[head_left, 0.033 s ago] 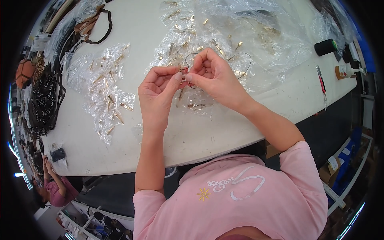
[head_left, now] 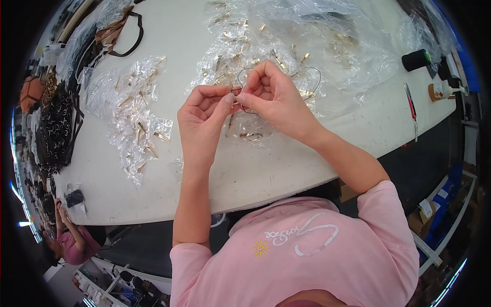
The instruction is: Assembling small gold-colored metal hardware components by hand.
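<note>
Pinching thin, dark, looped cord [head_left: 320, 79], left hand [head_left: 201, 115] and right hand [head_left: 274, 96] were held close; cord was judged light, springy, best gripped near ends.

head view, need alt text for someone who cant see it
A person's hands meet at the fingertips over a pale table, pinching a tiny item too small to identify, a thin dark cord looping nearby. Clear plastic with gold-coloured pieces lies around; a black thread spool sits at right.
</note>
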Tool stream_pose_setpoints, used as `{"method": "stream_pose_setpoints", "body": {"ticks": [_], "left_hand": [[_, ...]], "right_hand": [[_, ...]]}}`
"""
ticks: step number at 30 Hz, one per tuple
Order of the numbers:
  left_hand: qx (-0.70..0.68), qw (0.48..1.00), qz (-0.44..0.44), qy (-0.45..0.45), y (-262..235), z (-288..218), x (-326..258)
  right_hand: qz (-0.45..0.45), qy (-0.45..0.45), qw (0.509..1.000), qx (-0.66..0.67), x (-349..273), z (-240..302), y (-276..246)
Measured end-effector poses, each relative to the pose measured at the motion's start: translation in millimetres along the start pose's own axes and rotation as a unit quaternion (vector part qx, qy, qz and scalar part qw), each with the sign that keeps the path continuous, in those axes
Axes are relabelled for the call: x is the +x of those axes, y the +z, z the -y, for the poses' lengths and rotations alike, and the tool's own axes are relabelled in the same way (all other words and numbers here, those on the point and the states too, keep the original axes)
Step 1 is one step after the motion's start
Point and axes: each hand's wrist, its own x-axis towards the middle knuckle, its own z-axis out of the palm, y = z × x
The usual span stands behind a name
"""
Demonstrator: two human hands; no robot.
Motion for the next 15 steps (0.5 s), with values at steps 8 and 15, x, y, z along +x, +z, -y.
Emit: {"method": "stream_pose_setpoints", "body": {"ticks": [8,15], "left_hand": [[-0.094,0.992,0.028,-0.079,-6,-6,9],[-0.044,0.998,0.01,-0.036,-8,-7,7]], "right_hand": [[-0.029,-0.102,0.99,-0.097,3,9,1],[0.014,-0.089,0.985,-0.148,-1,24,2]]}}
